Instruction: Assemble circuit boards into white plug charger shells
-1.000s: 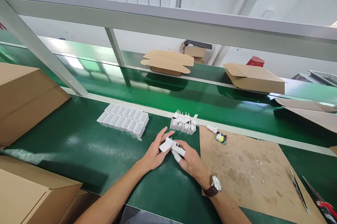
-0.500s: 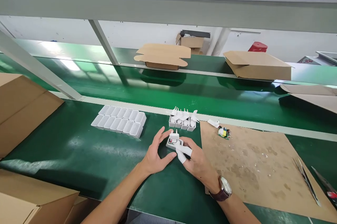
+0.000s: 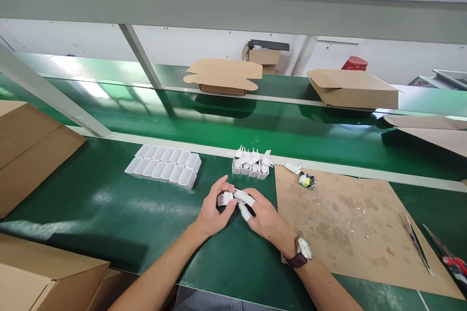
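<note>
- Left hand (image 3: 213, 211), right hand (image 3: 268, 216): both grips clamped on one white plug unit (image 3: 228, 198).
- Unit location: between the hands, over the desk (image 3: 149, 228).
- Hazard: white finger covers (image 3: 244, 212) might slip, letting it twist or drop.

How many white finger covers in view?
2, both on the right hand: index-finger cover and thumb cover. None seen on the left hand, which is partly hidden.

Sm wht plug pc (image 3: 227, 198) held btwn fingers (image 3: 228, 210).
</note>
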`<action>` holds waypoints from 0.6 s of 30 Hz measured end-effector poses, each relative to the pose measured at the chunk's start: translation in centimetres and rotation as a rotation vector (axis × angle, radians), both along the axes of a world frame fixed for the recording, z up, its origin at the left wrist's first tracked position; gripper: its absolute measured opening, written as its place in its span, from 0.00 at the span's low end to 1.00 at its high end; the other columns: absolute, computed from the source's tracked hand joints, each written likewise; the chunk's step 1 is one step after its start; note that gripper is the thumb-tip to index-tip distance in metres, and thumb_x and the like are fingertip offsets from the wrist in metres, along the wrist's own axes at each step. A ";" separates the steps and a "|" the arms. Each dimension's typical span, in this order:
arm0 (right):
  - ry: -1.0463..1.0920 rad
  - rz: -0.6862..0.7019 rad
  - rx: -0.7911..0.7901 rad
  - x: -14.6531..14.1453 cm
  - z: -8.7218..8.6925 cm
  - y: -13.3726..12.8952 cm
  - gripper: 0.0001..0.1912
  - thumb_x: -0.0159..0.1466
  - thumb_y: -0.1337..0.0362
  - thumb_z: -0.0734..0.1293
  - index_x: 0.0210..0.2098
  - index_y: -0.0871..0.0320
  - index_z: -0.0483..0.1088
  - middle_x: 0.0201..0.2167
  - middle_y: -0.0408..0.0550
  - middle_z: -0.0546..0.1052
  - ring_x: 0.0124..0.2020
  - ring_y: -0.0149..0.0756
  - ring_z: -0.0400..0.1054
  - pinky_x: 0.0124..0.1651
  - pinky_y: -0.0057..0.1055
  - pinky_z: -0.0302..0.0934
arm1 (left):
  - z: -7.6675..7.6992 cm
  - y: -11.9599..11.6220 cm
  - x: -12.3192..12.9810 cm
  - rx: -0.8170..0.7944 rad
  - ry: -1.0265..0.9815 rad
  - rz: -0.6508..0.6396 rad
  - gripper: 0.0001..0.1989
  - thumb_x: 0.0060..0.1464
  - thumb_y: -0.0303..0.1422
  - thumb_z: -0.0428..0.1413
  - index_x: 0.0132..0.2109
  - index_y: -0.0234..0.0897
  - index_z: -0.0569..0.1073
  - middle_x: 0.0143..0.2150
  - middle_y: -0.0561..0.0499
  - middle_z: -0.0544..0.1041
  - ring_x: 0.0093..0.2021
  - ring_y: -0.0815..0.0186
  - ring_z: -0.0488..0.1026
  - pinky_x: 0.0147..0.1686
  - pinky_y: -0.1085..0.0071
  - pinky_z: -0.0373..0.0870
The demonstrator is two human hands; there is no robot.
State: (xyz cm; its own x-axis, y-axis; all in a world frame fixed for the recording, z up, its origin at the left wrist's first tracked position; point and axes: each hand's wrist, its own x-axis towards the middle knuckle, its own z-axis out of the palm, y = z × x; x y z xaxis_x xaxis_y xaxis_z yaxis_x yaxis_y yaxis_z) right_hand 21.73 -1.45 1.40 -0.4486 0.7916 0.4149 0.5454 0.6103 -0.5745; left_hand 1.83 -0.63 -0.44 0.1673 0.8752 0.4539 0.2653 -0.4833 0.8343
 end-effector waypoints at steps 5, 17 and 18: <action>0.048 -0.001 -0.019 0.3 -0.5 -0.2 0.20 0.72 0.70 0.60 0.63 0.52 0.64 0.55 0.56 0.76 0.53 0.46 0.75 0.53 0.44 0.76 | 0.0 0.0 0.0 -0.007 0.011 0.002 0.29 0.65 0.35 0.56 0.69 0.44 0.56 0.45 0.48 0.77 0.51 0.60 0.79 0.46 0.64 0.80; 0.188 0.003 -0.200 -0.2 -1.2 0.4 0.20 0.69 0.68 0.62 0.60 0.52 0.68 0.54 0.56 0.73 0.52 0.46 0.72 0.55 0.46 0.73 | -0.2 0.3 -0.8 -0.027 0.029 -0.043 0.37 0.60 0.41 0.63 0.70 0.44 0.56 0.52 0.44 0.76 0.52 0.57 0.77 0.49 0.59 0.79; 0.297 0.002 -0.290 -0.3 -1.3 0.4 0.20 0.69 0.66 0.63 0.60 0.52 0.68 0.55 0.56 0.73 0.52 0.46 0.73 0.55 0.46 0.72 | -0.2 0.2 -0.8 -0.016 0.028 -0.066 0.43 0.57 0.43 0.66 0.71 0.44 0.54 0.55 0.42 0.75 0.54 0.55 0.77 0.51 0.57 0.78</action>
State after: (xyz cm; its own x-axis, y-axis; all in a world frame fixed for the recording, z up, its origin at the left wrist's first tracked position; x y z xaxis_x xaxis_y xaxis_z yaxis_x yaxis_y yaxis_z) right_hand 21.45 -1.02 0.13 -0.3448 0.8938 0.2866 0.3290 0.4010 -0.8549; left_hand 1.03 -0.39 -0.65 0.2371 0.8692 0.4339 0.2566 -0.4868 0.8350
